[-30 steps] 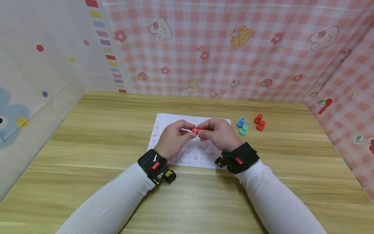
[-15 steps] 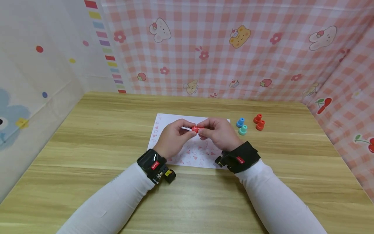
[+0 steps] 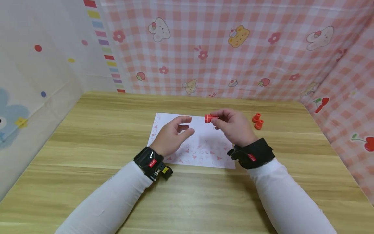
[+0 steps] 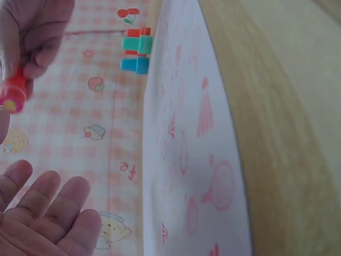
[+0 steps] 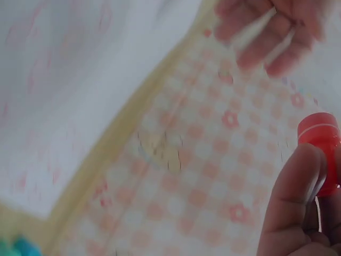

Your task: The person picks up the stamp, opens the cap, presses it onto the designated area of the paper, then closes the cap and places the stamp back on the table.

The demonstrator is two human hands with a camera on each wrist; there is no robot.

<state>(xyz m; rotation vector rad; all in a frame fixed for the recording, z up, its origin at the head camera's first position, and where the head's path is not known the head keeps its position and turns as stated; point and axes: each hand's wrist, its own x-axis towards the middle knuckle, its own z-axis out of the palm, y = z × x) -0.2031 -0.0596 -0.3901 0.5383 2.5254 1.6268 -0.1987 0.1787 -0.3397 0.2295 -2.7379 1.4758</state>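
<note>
My right hand [image 3: 237,128] pinches a small red stamp [image 3: 207,119] between thumb and fingers, above the upper right part of a white sheet of paper [image 3: 201,138]. In the left wrist view the end of the red stamp [image 4: 16,93] shows a pink rim and a yellowish centre. My left hand [image 3: 171,136] holds nothing; its fingers and thumb are spread apart over the paper's left part. Small red and pink prints cover the paper's left edge and lower part.
Two red stamps [image 3: 257,121] stand on the wooden table [image 3: 193,198] right of my right hand. A teal stamp [image 4: 137,44] and a blue stamp [image 4: 134,65] show in the left wrist view, hidden in the head view. Patterned cloth [image 3: 181,39] hangs behind.
Both hands were together on the red stamp. My left hand has let go and its fingers have opened, while my right hand has carried the stamp right and slightly away from me.
</note>
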